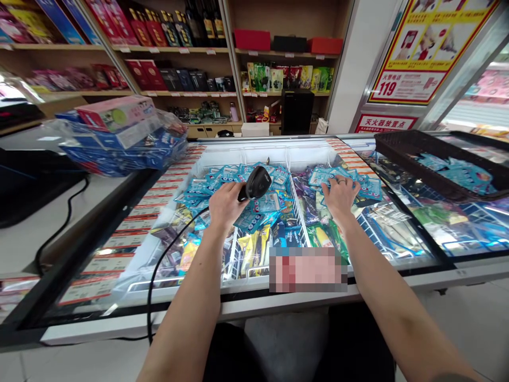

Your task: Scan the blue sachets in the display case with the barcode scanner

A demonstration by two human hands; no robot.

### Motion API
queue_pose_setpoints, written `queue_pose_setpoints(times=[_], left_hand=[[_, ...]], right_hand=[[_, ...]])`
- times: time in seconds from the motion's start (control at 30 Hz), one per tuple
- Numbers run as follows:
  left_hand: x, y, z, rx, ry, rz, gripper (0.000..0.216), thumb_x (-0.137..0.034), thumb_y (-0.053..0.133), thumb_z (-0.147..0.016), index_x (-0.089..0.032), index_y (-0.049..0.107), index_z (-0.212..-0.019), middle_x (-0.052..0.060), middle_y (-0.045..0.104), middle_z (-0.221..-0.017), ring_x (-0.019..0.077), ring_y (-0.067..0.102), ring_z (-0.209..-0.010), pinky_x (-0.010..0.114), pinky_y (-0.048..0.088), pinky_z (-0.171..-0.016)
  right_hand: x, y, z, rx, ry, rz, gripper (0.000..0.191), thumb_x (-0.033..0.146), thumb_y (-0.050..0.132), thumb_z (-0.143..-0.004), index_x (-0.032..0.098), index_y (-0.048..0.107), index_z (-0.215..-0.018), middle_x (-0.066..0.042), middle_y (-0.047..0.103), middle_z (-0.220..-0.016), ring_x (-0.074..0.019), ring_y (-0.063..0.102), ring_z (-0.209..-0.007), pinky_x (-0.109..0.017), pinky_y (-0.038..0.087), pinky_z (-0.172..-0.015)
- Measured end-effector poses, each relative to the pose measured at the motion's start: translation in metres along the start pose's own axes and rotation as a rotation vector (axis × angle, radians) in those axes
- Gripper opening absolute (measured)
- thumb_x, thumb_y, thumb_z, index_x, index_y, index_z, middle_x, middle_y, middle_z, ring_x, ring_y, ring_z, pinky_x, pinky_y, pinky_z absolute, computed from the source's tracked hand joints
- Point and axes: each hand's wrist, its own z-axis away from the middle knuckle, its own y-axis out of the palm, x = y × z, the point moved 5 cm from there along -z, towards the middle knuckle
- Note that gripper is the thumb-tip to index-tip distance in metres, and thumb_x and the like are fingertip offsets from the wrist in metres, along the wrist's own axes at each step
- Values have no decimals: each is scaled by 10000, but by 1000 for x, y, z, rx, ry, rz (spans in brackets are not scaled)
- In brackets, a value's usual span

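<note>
Across the glass top of the chest freezer (119,325), light-blue packets lie in two groups: a larger left pile (199,185) and a smaller right pile (369,187).

Left hand (226,207): grip closed around the handle of a black handheld scanner (258,183). The scanner is held over the left pile, its head directed away from the person and to the right. A black cable (155,270) leads from the left hand, curves toward the person and passes over the front edge of the freezer.

Right hand (341,199): grip open, fingers spread and bent, placed on the right pile. A ring is worn on one finger.

Beneath the glass, a white wire divider (299,209) separates rows of packaged goods, including yellow packs (254,246) below the near edge of the left pile. A pixelated patch (308,269) obscures part of the front.

At the right, a dark brown basket (417,172) contains further light-blue packets (465,172). At the left, a plastic-wrapped stack of boxes (119,151) stands beside the glass, with a pink box (115,111) on top. Shelves (175,50) with bottles and packaged goods stand behind the freezer; a red-and-yellow notice (425,53) marked 119 is posted at the right.
</note>
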Motion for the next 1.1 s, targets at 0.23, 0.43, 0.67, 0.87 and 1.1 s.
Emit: queue_pose_setpoints(times=[0.23, 0.43, 0.67, 0.87, 1.1], left_hand=[[8, -1, 0, -50, -71, -27, 331, -365, 556, -797, -208, 596, -1085, 74, 652, -976, 249, 580, -959, 318, 407, -727], [9, -2, 1, -55, -80, -34, 331, -375, 546, -800, -210, 592, -1084, 70, 645, -994, 245, 578, -958, 314, 410, -725], [8, 1, 1, -36, -61, -18, 331, -353, 556, -792, -214, 588, -1091, 70, 649, -984, 254, 574, -971, 324, 411, -732], [5, 1, 1, -41, -32, -31, 311, -355, 540, -807, -213, 592, -1079, 74, 657, -961, 255, 573, -967, 328, 409, -730], [5, 0, 1, -25, -44, -16, 311, -356, 534, -810, -214, 589, -1080, 80, 651, -947, 258, 572, -951, 332, 402, -725]], right_hand=[[59, -9, 15, 228, -493, -402, 395, 393, 371, -934, 252, 528, -1267, -32, 549, -1294, -218, 437, -1182, -408, 315, -1009], [100, -15, 45, 533, -915, -536, 440, 481, 390, -925, 398, 395, -1358, 83, 390, -1444, -191, 370, -1293, -412, 311, -1059], [76, -1, 27, 473, -677, -488, 398, 509, 388, -917, 244, 646, -1063, -32, 636, -1146, -193, 547, -1080, -369, 387, -960], [66, -4, 24, 392, -669, -399, 474, 510, 498, -863, 282, 510, -1279, -63, 597, -1086, -211, 532, -1037, -377, 406, -946], [51, 13, 15, 373, -629, -343, 354, 122, 392, -905, 282, 634, -1107, -28, 611, -1120, -195, 482, -1106, -373, 396, -959]])
